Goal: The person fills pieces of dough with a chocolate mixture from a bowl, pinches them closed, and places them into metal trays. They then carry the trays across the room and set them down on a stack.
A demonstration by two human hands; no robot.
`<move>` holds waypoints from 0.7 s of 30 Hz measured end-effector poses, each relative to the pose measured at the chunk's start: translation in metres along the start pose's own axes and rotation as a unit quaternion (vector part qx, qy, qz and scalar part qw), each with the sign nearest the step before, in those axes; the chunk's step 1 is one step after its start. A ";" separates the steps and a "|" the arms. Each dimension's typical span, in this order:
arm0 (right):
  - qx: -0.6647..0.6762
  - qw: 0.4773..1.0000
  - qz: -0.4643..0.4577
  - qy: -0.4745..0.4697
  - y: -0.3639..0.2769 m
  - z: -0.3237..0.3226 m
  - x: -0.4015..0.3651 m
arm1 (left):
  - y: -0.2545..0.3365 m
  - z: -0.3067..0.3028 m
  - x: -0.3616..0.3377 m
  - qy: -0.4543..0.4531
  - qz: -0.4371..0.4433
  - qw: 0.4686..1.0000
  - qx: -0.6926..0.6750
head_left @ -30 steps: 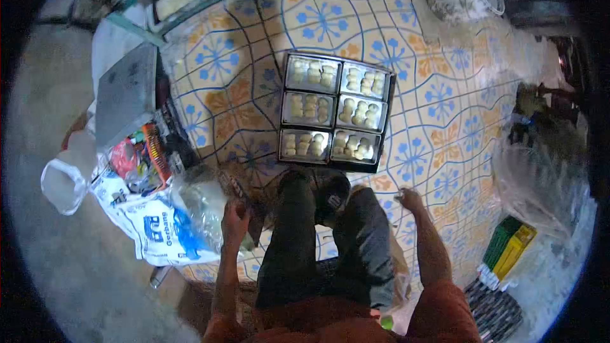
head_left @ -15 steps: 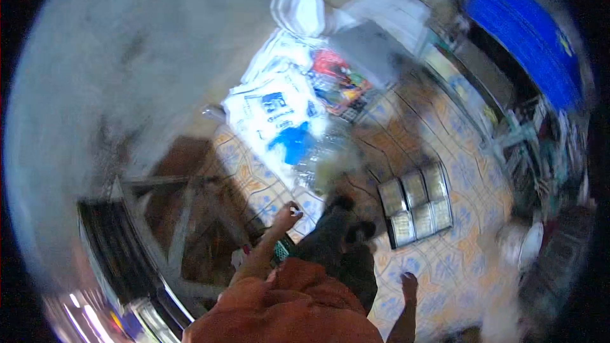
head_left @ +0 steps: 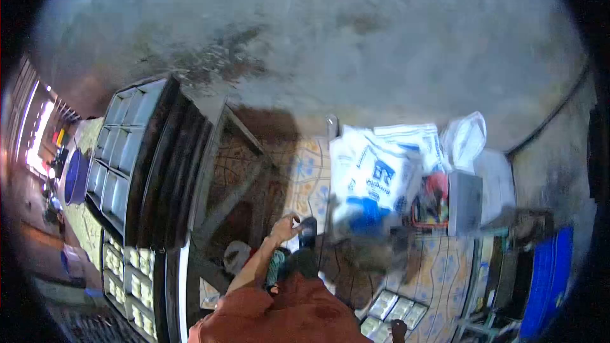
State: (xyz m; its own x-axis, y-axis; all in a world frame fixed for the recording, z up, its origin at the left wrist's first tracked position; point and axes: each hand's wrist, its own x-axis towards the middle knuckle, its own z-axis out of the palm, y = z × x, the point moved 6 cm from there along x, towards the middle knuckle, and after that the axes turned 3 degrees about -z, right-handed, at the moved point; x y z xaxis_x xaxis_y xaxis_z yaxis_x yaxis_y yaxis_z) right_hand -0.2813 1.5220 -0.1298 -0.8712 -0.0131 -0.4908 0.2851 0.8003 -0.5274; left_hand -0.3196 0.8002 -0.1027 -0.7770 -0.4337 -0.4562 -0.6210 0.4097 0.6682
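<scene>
My left hand [head_left: 285, 228] is held out over the tiled floor, its fingers curled around something small and pale that I cannot make out. Low in the view, my right hand [head_left: 398, 328] is a dark, small shape over the edge of a multi-section tray [head_left: 395, 308] on the floor; its fingers are too unclear to read. White printed sacks [head_left: 375, 168] lie on the floor ahead, with a blue item [head_left: 362, 214] at their near side.
At left stand stacked empty compartment trays [head_left: 127, 133] and a tray of pale pieces [head_left: 130, 279]. A purple basin [head_left: 76, 176] is beyond. A crate of colourful items [head_left: 432, 206], a grey box [head_left: 465, 203] and a blue panel [head_left: 548, 286] are on the right.
The view has swung left, so the sacks and floor tray appear farther right and the stacked trays show more fully. My left hand still has its fingers curled.
</scene>
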 end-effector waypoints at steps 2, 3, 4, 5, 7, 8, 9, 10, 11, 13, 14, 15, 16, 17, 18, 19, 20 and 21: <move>0.047 0.996 -0.058 -0.048 -0.036 0.045 0.087 | -0.014 -0.033 0.036 0.006 -0.027 1.000 0.007; 0.098 0.990 -0.069 -0.080 -0.045 0.074 0.130 | -0.010 -0.049 0.050 0.015 -0.048 0.999 0.013; 0.138 0.980 -0.073 -0.123 -0.056 0.096 0.173 | -0.009 -0.070 0.066 0.017 -0.056 0.998 0.012; 0.179 0.967 -0.077 -0.164 -0.077 0.107 0.209 | -0.012 -0.084 0.079 0.028 -0.045 0.999 -0.002; -0.173 0.936 -0.198 -0.233 -0.220 0.135 0.252 | -0.012 -0.111 0.111 0.053 -0.021 0.998 -0.019; -0.097 0.945 -0.154 -0.272 -0.239 0.155 0.293 | 0.007 -0.136 0.114 0.033 -0.049 0.998 -0.025; -0.022 0.947 -0.104 -0.304 -0.238 0.178 0.340 | 0.015 -0.160 0.114 0.051 -0.024 0.998 -0.032; -0.146 0.918 -0.254 -0.266 -0.326 0.180 0.352 | 0.021 -0.181 0.120 0.068 0.002 0.997 -0.039; -0.270 0.863 -0.388 -0.180 -0.426 0.179 0.358 | 0.030 -0.200 0.127 0.086 0.028 0.995 -0.047; -0.097 0.911 -0.354 -0.187 -0.549 0.183 0.394 | 0.042 -0.233 0.135 0.093 0.018 0.994 -0.062; -0.127 0.764 -0.621 -0.119 -0.597 0.182 0.409 | 0.046 -0.248 0.142 0.081 0.000 0.994 -0.070; -0.151 0.833 -0.500 -0.182 -0.635 0.188 0.443 | 0.051 -0.262 0.148 0.071 -0.020 0.994 -0.079; -0.089 0.908 -0.323 -0.251 -0.747 0.175 0.390 | 0.058 -0.279 0.149 0.077 -0.029 0.992 -0.093; -0.123 0.838 -0.497 -0.188 -0.740 0.198 0.460 | 0.060 -0.291 0.151 0.099 -0.024 0.989 -0.107; -0.126 0.856 -0.443 -0.233 -0.777 0.211 0.476 | 0.062 -0.300 0.156 0.122 -0.020 0.985 -0.119; -0.131 0.869 -0.389 -0.275 -0.836 0.216 0.469 | 0.062 -0.310 0.161 0.147 -0.015 0.980 -0.131; -0.117 0.875 -0.361 -0.301 -0.887 0.223 0.455 | 0.061 -0.318 0.166 0.153 -0.019 0.975 -0.162; -0.107 0.878 -0.332 -0.327 -0.929 0.238 0.453 | 0.053 -0.317 0.178 0.168 -0.015 0.968 -0.184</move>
State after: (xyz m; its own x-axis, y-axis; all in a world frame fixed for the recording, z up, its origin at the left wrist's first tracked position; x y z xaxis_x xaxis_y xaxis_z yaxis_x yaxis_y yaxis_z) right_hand -0.8456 0.6299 -0.0273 -0.3808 -0.8050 -0.4550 -0.3417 0.5797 -0.7397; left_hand -0.4584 0.4909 0.0378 -0.6433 -0.7030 -0.3033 -0.5166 0.1062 0.8496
